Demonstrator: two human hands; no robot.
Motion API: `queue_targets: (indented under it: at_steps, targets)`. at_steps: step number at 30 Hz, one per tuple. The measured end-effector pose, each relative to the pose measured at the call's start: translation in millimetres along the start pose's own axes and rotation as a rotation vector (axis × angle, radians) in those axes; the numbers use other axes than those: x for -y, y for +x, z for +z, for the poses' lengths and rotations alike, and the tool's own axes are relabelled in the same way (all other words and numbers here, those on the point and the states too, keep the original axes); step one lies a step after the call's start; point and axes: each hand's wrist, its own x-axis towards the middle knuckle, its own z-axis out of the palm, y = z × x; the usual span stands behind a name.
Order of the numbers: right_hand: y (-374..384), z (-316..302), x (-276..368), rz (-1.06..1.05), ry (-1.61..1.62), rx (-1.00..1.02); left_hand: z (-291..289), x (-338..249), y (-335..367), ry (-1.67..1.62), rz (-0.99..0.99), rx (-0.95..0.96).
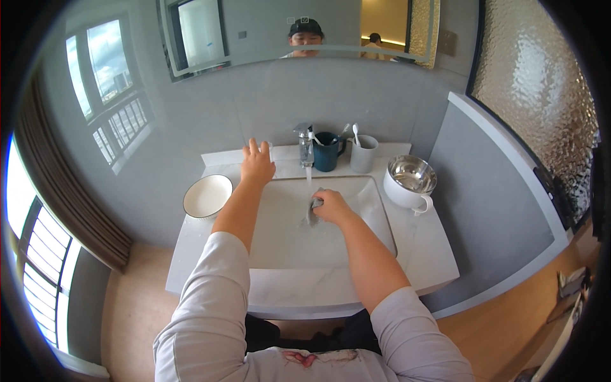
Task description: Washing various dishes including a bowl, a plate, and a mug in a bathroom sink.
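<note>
The right hand (pixel 332 207) pinches a grey cloth (pixel 312 214), the running tap (pixel 305 145) just beyond it; the left hand (pixel 258 165) is spread, any contact unclear.

This looks like a bathroom wash area in a home: a white sink (pixel 293 249) lies beneath the right hand's fingers (pixel 325 194), with a running tap (pixel 305 148) just beyond them. To the right of the left hand's fingers (pixel 254 146), toothbrushes (pixel 356 133) stand in a grey cup (pixel 364 156), and a wide mirror (pixel 267 22) hangs above both hands' fingers.
</note>
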Motion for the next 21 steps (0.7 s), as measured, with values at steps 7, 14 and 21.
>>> queue_targets:
  at_steps: [7,14,21]
  targets:
    - [-1,5,18,0.293,0.426,-0.063,-2,-4,-1,-0.010,-0.107,0.137]
    - [30,-2,-35,0.509,0.376,-0.255,-7,-14,-32,0.135,-0.042,-0.169]
    - [13,-4,-10,0.386,0.890,0.159,27,-70,-101,-0.881,-0.189,0.132]
